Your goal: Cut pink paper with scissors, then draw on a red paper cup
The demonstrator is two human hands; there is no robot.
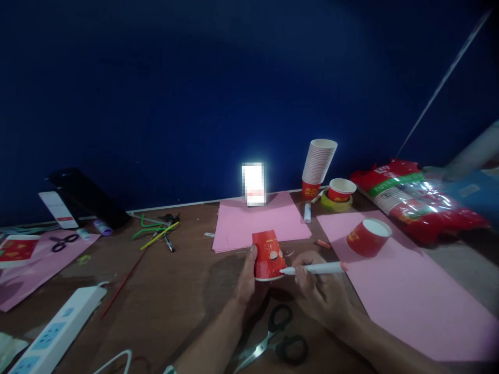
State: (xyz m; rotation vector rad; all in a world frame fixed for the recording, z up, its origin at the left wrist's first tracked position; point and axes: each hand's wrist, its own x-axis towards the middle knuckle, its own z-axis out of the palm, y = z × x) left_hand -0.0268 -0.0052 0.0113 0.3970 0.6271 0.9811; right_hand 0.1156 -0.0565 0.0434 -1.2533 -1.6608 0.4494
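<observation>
Just in front of the pink paper stack (pixel 234 223), left hand (pixel 246 283) is closed round a red paper cup (pixel 268 254), thumb along its side. Cup is wide end down, white rim toward the person; its narrow end overlaps the stack's near edge in view. Right hand (pixel 323 296), right and in front of the stack, fingers curled tight on a white marker (pixel 317 268). Marker tip is at the cup wall near the rim; contact: can't tell.

Nearer the person than the stack, black-handled scissors (pixel 265 344) on the bench (pixel 163 291), below the hands in view. At the stack's back, a bright screen (pixel 254 183), pixelated. Beyond its back right corner, a tall column of nested cups (pixel 317 163), leaning, and one cup (pixel 340 193) sitting in a yellow roll (pixel 337 205). Right edge: glue stick (pixel 307 212). Further right of the stack, another red cup (pixel 360 241) on a pink sheet (pixel 413 301), red packet (pixel 413 200) behind. Left of the stack: yellow stick (pixel 159 235), then power strip (pixel 58 327) nearer the person.
</observation>
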